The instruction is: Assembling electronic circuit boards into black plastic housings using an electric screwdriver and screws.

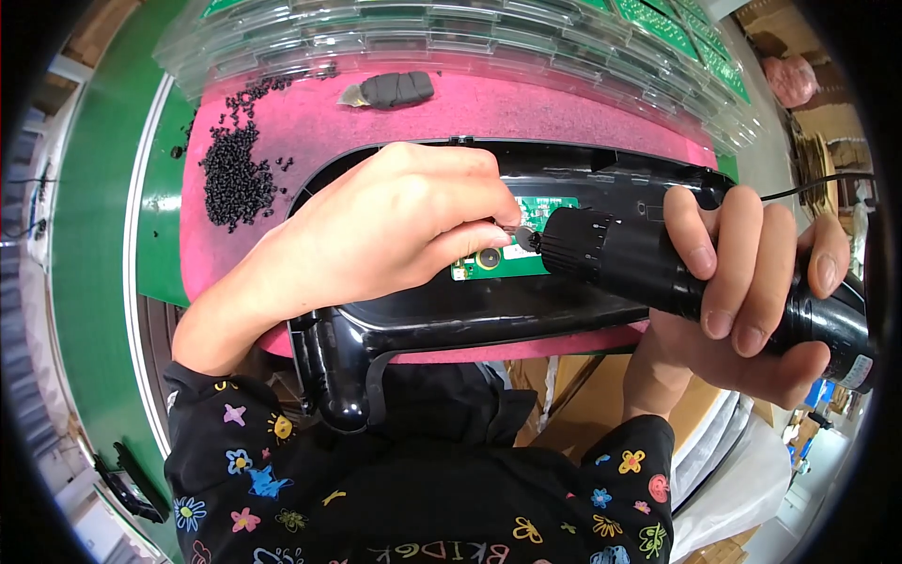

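Note:
My right hand (742, 282) is wrapped round a black electric screwdriver (615, 252), held tilted with its ringed nose pointing left. The thumb and forefinger of my left hand (404, 216) are pinched together beside the tool's tip. Whatever sits between them is too small and too covered to name. Below both hands lies a black plastic housing (451, 324), hollow side up, with a rounded leg at its near left corner. A green circuit board (556, 204) with a round black part (489, 258) is inside it, partly hidden by my left hand and the screwdriver.
A pink mat (310, 117) covers the green bench (108, 216). Many small black screws (237, 179) are heaped at its left. A black-wrapped brush (395, 90) lies behind the housing. Stacked clear trays (451, 38) with green boards line the back. A cable (808, 183) runs at right.

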{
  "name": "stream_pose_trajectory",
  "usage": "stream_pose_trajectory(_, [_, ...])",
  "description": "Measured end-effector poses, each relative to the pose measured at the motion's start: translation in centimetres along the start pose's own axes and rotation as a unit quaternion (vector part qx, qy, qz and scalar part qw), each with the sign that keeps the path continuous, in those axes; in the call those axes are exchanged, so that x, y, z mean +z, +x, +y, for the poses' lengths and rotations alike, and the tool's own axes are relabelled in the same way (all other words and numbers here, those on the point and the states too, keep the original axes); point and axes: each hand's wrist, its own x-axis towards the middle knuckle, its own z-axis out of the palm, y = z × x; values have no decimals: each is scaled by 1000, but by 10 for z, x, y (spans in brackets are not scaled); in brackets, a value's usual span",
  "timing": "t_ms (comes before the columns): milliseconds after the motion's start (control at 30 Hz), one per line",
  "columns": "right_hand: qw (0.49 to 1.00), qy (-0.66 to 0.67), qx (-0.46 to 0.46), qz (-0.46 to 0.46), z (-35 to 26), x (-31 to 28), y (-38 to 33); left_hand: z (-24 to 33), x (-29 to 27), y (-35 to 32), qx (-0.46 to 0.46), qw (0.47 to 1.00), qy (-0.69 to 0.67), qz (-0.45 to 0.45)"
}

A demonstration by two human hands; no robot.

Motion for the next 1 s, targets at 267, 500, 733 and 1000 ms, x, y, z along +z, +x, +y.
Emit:
stream_pose_trajectory(267, [999, -32, 15, -9, 1, -2, 0, -1, 1, -2, 10, 999, 30, 9])
stream_pose_trajectory(500, [1000, -19, -10, -19, 4, -1, 0, 0, -1, -2, 8, 999, 44, -3])
stream_pose_trajectory(733, [997, -50, 14, -51, 5, 0, 1, 0, -1, -3, -6, 997, 68, -20])
stream_pose_trajectory(1000, [998, -42, 4, -36, -1, -7, 0, 3, -3, -3, 15, 998, 48, 41])
